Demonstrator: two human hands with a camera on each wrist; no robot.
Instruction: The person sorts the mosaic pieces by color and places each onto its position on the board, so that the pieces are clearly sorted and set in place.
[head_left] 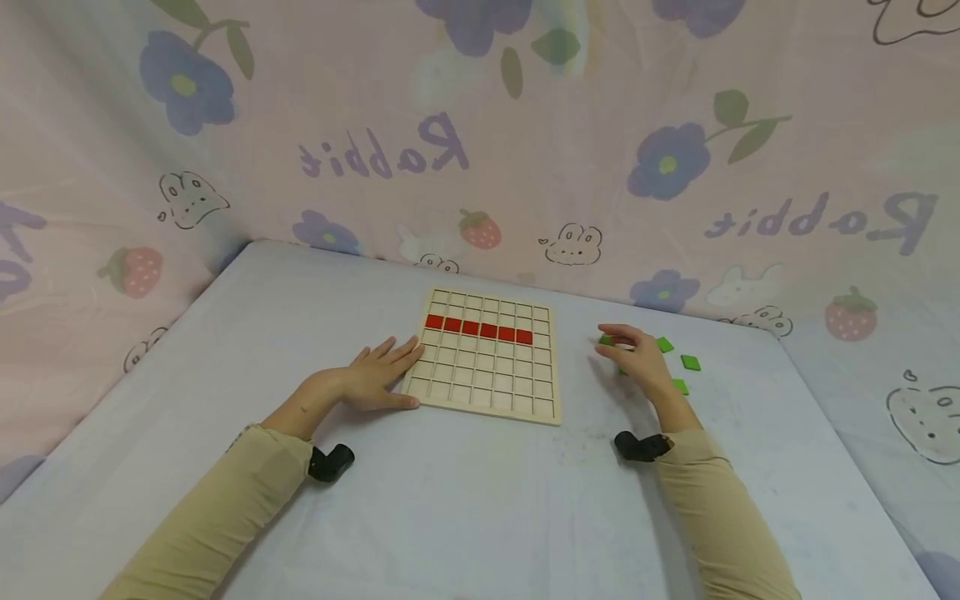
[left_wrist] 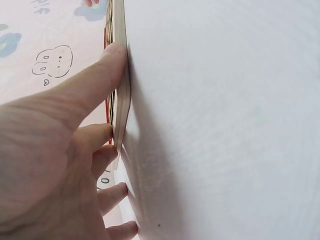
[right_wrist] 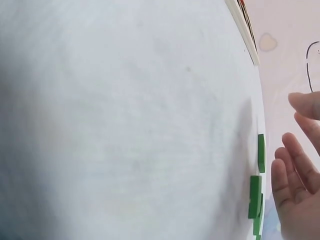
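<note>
A pale wooden grid board (head_left: 483, 392) lies on the table, with a row of several red square tiles (head_left: 470, 327) across its upper part. My left hand (head_left: 375, 379) rests at the board's left edge with fingers spread. In the left wrist view, the thumb (left_wrist: 114, 57) touches the side of the board. My right hand (head_left: 637, 357) hovers over loose green tiles (head_left: 691, 362) to the right of the board. In the right wrist view, a gap separates its fingers from the green tiles (right_wrist: 255, 197) on the table, and nothing shows between thumb and fingertips.
A white cloth (head_left: 465, 508) covers the table. Behind it hangs a pink curtain (head_left: 525, 183) printed with flowers, strawberries and rabbits. Each wrist carries a black camera, one at the left sleeve (head_left: 258, 467) and one at the right sleeve (head_left: 712, 492).
</note>
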